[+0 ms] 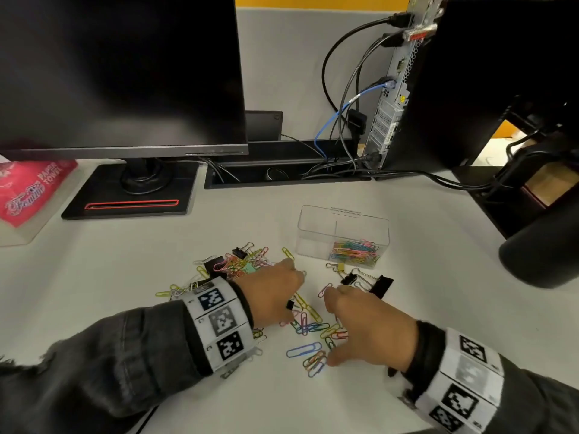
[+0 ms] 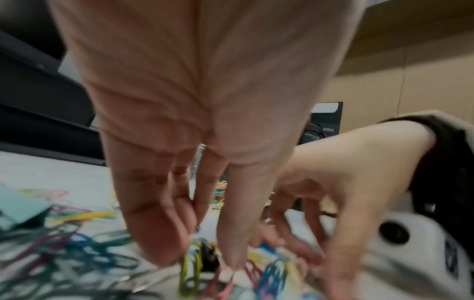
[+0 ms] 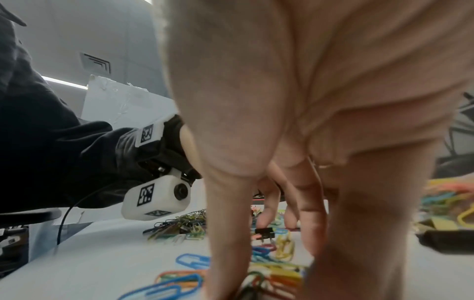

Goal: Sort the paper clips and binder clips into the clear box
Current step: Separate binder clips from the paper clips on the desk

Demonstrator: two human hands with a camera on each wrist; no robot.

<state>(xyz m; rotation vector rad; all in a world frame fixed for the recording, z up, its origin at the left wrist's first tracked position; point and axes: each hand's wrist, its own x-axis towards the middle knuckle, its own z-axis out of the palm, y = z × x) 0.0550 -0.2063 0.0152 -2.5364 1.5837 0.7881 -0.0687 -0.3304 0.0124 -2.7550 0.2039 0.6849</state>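
The clear box [image 1: 313,220] stands beyond my hands, with colourful paper clips [image 1: 355,250] in its right compartment. Loose paper clips [image 1: 308,327] lie between my hands. My left hand [image 1: 293,292] reaches down with straight fingers [image 2: 153,233] whose tips touch these clips, a small black binder clip [image 2: 209,255] right at them. My right hand [image 1: 332,327] is spread over the same clips, fingertips [image 3: 315,223] and thumb down on the table, holding nothing I can see. Black binder clips [image 1: 376,281] lie just past the right hand.
A tangled pile of paper and binder clips [image 1: 235,264] lies behind my left wrist. A monitor stand [image 1: 131,198] is at the back left, a computer tower [image 1: 416,89] with cables at the back right, a black round object [image 1: 542,255] to the right.
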